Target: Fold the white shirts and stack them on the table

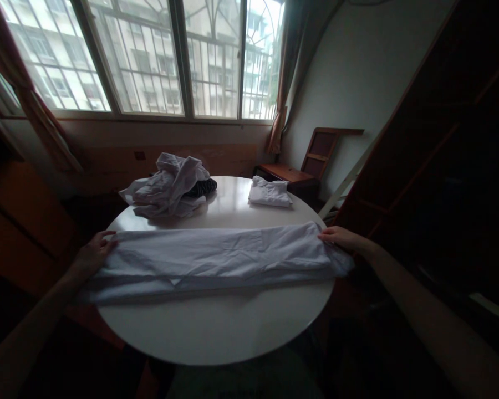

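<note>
A white garment (216, 252), apparently a shirt, lies folded into a long strip across the round white table (216, 332). Its two ends reach past the table's left and right edges. At the strip's far left corner, my left hand (97, 252) pinches the cloth between thumb and fingers. My right hand (343, 237) grips the far edge near the right end, fingertips closed on the fabric. Some creases run along the strip, and a loose layer shows along its near side.
A crumpled heap of white clothes (166, 185) with a dark striped piece (203, 187) sits at the table's back left. A neatly folded white shirt (270, 192) lies at the back right. Behind stand a wooden chair (320, 147) and barred windows (149, 61).
</note>
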{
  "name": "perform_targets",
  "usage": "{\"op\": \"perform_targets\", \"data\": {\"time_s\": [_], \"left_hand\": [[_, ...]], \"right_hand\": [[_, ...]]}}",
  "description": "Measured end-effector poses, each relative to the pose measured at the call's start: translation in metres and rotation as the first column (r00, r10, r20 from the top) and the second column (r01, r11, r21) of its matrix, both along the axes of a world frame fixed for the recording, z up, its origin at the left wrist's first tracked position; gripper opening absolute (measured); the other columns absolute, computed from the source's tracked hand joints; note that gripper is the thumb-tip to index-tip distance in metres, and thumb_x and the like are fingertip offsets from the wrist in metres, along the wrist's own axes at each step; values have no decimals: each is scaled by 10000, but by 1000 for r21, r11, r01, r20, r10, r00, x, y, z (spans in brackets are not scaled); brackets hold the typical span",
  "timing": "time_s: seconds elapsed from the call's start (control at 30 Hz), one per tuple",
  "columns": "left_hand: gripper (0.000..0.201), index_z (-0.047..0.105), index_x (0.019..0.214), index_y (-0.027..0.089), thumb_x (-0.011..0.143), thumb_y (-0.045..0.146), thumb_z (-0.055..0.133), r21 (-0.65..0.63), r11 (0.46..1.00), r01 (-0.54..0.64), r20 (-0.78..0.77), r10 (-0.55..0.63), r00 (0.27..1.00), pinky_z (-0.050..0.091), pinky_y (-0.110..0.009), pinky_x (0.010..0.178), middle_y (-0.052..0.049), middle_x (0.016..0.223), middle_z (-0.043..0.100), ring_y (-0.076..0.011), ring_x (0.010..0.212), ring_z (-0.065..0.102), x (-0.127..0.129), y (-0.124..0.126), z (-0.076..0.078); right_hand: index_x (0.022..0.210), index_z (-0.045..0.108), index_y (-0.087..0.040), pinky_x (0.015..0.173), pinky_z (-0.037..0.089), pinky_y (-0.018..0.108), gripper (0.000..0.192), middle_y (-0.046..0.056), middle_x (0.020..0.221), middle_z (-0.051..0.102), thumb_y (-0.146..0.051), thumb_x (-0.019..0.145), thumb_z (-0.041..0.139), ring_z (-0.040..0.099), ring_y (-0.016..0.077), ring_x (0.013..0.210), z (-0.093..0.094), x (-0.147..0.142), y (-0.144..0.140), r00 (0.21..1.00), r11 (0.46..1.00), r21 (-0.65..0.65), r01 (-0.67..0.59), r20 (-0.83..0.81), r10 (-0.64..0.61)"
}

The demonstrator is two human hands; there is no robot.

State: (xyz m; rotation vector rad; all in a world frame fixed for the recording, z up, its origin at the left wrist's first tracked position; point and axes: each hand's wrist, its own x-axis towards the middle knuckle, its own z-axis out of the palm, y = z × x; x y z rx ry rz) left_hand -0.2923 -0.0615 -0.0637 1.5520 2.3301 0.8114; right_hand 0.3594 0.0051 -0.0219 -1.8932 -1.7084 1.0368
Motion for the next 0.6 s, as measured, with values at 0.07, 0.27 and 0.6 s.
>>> {"op": "perform_targets", "data": {"time_s": [0.07,0.27,0.6], "left_hand": [[485,469,1163,152,765,428,461,-21,1000,-11,-38,10,999,408,-209,573,-76,926,617,-175,709,572,2,-1,3],[465,575,928,158,670,537,498,-23,993,-114,34,114,993,434,-259,616,-86,898,641,-238,798,590,1,-18,7],[349,531,801,199,720,518,415,4,991,-133,-34,133,990,411,-250,554,-35,729,603,-222,700,571,10,-34,3]], "right_hand": [[563,611,-147,471,339,221,177,1,514,562,-305,642,620,472,118,478,1,-5,-5,996,995,100,20,89,-29],[572,602,-184,604,378,242,250,52,646,626,-359,730,521,570,184,675,-9,-14,-26,919,894,442,68,322,-229],[571,616,-187,587,386,243,249,14,591,626,-373,706,519,562,176,624,-21,-15,-42,971,941,332,66,194,-136]]}}
